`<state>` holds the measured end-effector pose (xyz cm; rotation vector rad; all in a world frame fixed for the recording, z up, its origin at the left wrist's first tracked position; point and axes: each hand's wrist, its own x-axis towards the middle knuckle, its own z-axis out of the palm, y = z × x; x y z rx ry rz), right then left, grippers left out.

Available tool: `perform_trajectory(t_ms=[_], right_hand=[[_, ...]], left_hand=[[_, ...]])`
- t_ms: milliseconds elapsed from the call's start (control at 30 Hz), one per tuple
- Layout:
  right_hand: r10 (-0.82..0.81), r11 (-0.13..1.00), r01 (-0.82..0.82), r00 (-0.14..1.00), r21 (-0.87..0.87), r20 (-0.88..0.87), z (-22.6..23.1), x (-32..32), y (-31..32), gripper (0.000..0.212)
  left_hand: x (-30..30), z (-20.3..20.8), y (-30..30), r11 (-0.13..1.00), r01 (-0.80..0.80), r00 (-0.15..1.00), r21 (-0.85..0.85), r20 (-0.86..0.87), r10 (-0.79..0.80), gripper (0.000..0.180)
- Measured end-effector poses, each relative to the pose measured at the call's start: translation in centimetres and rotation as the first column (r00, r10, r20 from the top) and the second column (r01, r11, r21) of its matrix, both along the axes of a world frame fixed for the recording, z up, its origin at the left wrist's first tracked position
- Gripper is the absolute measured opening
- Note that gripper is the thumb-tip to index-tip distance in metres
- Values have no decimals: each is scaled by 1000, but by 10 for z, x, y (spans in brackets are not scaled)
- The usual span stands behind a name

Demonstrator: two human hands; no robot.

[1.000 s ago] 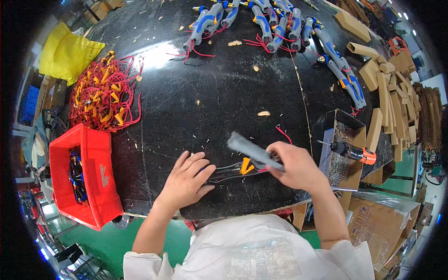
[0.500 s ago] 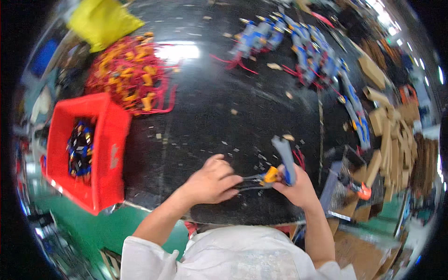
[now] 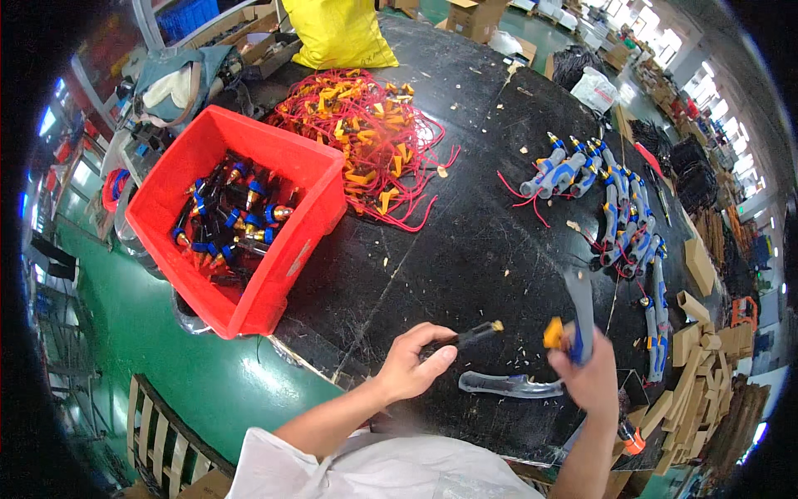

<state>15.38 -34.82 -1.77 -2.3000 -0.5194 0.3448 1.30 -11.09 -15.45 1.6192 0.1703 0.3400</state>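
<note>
My left hand is closed round a slim black tube with a brass-coloured tip that points right. Blurred by motion, my right hand grips an upright grey-and-blue handle shell. An orange-yellow trigger piece sticks out at the left of that grip. Between the two hands, near the table's front edge, lies a second grey handle shell, its right end close under my right hand.
At left stands a red bin of black, blue and brass torch parts. Behind it are a heap of orange triggers with red wires and a yellow sack. Assembled grey-blue handles lie at right, beside cardboard pieces.
The view has swung left. My left hand now holds a black tube, and a grey shell lies on the table between my hands. My right hand keeps the handle shell and trigger.
</note>
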Motion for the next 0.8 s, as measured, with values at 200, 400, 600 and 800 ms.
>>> perform_trajectory(t_ms=[200,400,600,800], right_hand=[[111,909,-266,896,321,430,54,37,196,39],[573,797,-599,791,76,215,26,20,124,39],[503,850,-455,851,-266,153,-54,-1,-27,51],[502,844,-396,821,-362,272,-96,-21,-65,54]], left_hand=[[-23,14,-13,968,-193,965,-163,-212,156,34],[-67,116,91,537,-553,805,637,241,543,26],[-54,132,288,71,-175,608,982,51,792,37],[-90,39,463,227,226,507,947,-313,803,51]])
